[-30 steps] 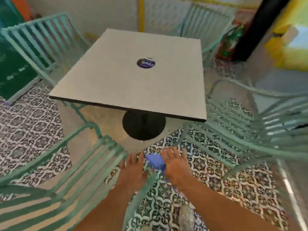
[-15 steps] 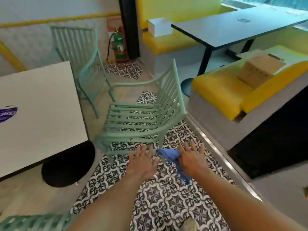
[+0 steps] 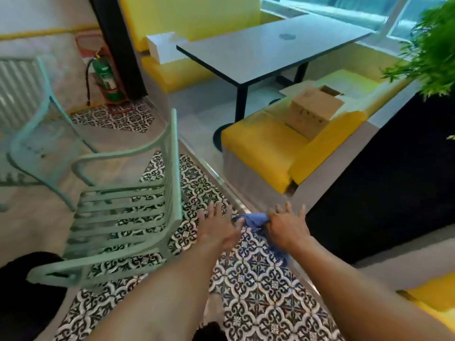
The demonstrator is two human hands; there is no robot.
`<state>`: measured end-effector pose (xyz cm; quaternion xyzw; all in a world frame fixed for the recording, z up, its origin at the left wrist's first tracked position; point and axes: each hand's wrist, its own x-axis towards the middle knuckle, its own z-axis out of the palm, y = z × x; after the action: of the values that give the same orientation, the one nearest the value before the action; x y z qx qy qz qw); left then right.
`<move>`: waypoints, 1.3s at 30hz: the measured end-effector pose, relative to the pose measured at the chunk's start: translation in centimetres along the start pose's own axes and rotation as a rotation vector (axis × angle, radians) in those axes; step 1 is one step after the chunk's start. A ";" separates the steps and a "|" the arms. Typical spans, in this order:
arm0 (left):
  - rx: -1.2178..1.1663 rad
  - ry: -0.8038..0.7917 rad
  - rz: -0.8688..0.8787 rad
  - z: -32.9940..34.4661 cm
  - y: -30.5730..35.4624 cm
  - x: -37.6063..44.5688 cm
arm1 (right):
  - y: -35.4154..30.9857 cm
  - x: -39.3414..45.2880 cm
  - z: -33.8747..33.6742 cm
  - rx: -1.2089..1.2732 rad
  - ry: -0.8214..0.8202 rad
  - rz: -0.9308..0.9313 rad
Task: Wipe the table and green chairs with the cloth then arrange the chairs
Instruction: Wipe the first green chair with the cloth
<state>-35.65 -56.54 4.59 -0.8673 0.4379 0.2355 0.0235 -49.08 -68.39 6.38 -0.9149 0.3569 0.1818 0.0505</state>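
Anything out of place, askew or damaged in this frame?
One oddity: an open cardboard box sits on the yellow bench seat. The near green chair stands turned side-on, not tipped. The blue cloth is bunched between both hands; nothing looks spilled or broken.

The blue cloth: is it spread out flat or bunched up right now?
Bunched up. The blue cloth sits crumpled between the hands, gripped by the right hand, a tail hanging below; the left hand is open beside it.
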 end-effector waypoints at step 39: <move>-0.300 0.115 -0.638 -31.9 -30.5 58.1 | -22.6 75.4 -30.3 -0.156 0.037 -0.702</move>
<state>29.58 -89.10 2.90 -0.9661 0.1060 0.2287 -0.0564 26.32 -106.26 5.87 -0.9860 0.0066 0.1634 0.0335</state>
